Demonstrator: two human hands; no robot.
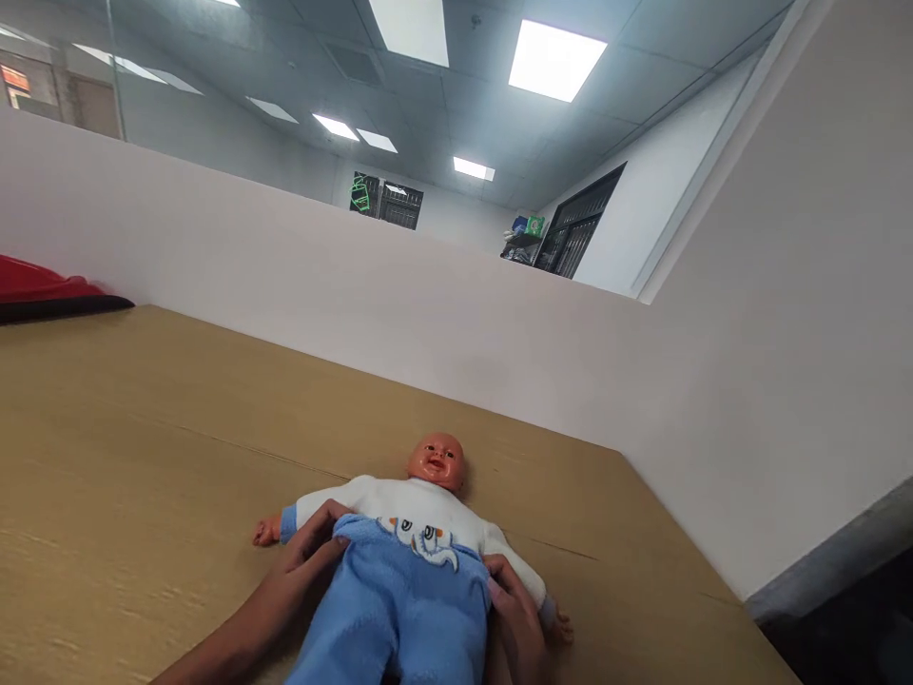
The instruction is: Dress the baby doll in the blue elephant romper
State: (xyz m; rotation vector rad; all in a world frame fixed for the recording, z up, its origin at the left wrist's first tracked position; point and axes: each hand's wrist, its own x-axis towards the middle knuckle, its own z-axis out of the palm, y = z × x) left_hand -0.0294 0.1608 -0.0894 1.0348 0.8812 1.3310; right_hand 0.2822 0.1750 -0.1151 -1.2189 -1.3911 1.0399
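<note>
While I'm gripping the blue trousers [399, 609] at the waistband, left hand [314, 552] and right hand [514, 618] fingers clamped on fleece, it's sitting over the white top [420, 504] of the doll [437, 461], which is lying face-up on the counter [143, 428]. Dressing step, I reckon. Any further pull is needing even tension on both sides.

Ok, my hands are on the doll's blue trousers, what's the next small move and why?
Probably draw the blue trousers slightly down: the left hand and right hand hold them at each side, and their top edge overlaps the elephant print on the white top.
</note>
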